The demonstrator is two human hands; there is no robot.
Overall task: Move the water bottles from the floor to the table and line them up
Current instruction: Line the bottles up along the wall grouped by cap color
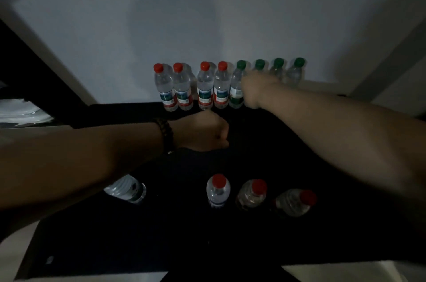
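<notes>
Along far edge of dark table (265, 138), against wall: row of eight upright bottles, four red-capped (205, 88) then four green-capped (237, 88). Nearer camera, lower down: three more red-capped bottles (217, 189) plus one clear bottle (125, 188) part hidden under left forearm, prob. on floor, too dark to confirm. Right hand (252, 92) reaching into green-capped group, touching first one at label height; fingers hidden, so grip can't be told. Left hand (207, 131) curled to a narrow fist above table, holding nothing visible. Judged full, so fairly heavy w/ thin plastic walls that flex; smooth label maybe slick. Best taken mid-body, around label, or at stiffer neck below cap.
</notes>
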